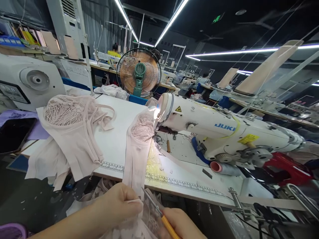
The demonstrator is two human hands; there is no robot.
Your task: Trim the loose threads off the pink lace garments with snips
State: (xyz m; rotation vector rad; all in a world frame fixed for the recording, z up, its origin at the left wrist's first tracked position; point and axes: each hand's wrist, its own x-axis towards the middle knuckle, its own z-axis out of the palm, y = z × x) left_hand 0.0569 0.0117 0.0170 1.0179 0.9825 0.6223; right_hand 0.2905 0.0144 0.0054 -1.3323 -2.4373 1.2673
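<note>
My left hand [119,202] is closed at the table's front edge, pinching pale pink fabric between thumb and fingers. That fabric appears to be the lower end of a bra piece with a lace cup [142,127], which lies at the needle of the white sewing machine [199,119]. My right hand [183,224] grips orange-handled scissors [168,225], their thin metal tip pointing up and left beside the fabric. Only part of the scissors shows. More pale lace fabric [134,229] hangs beneath both hands.
A stack of similar lace bra pieces [72,132] drapes over the table edge at left. A phone [16,134] lies on purple paper. A printed ruler [184,182] runs along the front edge. Behind stands a fan [139,71]; thread cones [269,68] rise at right.
</note>
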